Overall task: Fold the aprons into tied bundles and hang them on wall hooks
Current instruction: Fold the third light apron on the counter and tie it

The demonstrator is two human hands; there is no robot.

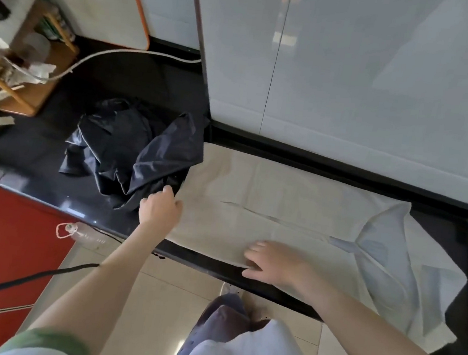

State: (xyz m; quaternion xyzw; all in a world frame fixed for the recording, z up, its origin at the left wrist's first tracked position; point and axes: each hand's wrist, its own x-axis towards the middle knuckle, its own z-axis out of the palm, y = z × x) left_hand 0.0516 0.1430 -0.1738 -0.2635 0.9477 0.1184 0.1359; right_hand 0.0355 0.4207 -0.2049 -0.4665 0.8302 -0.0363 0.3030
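- The counter (pixel 41 157) is black and glossy; its back edge meets pale wall panels (pixel 353 74).
- A cream apron (pixel 268 198) lies flat along the counter's right half, folded into a long band from the middle to the right end.
- The apron's right end is paler and rumpled, and it spills over the counter's near edge.
- A dark apron (pixel 131 149) sits crumpled in a heap left of centre, and its right side overlaps the cream apron's left end.
- The left hand (pixel 160 208) is at the cream apron's left end, where the two aprons meet. We see its back, and the fingers are curled down into the cloth. I cannot tell whether it pinches either apron.
- The right hand (pixel 273 261) lies flat on the cream apron's near edge, palm down. Its fingers are straight, slightly spread and point left, and the thumb reaches the counter's front edge.
- A wooden rack (pixel 36 69) stands at the far left corner, and a white hose (pixel 119 52) curves past it along the back.
- Below the near edge at left is a red cabinet (pixel 4 240), with a clear bottle (pixel 85 234) hanging by a cord loop beside it.
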